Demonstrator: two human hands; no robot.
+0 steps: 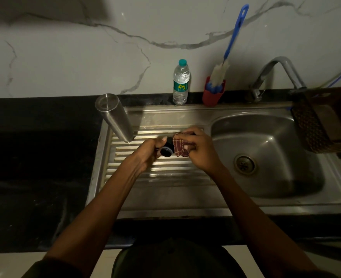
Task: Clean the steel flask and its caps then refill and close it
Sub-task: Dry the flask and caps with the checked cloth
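A: What is going on?

B: The left hand (145, 155) holds a small black cap (166, 150). The right hand (198, 150) pinches a red cloth (180, 147) against it, over the sink tray (165, 177).

A: Where is the flask (114, 117)?

B: Upside down on the tray, just beside the hands. I think the cap needs turning next, so the cloth rubs all around it.

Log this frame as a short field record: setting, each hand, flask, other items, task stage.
setting: steel sink with ribbed drainboard, black counter
left hand: grips a small black cap
right hand: holds a dark red checked cloth against the cap
steel flask: inverted on the drainboard, uncapped
other items: water bottle, bottle brush in red cup, tap
stage: cap being wiped; refill not yet done
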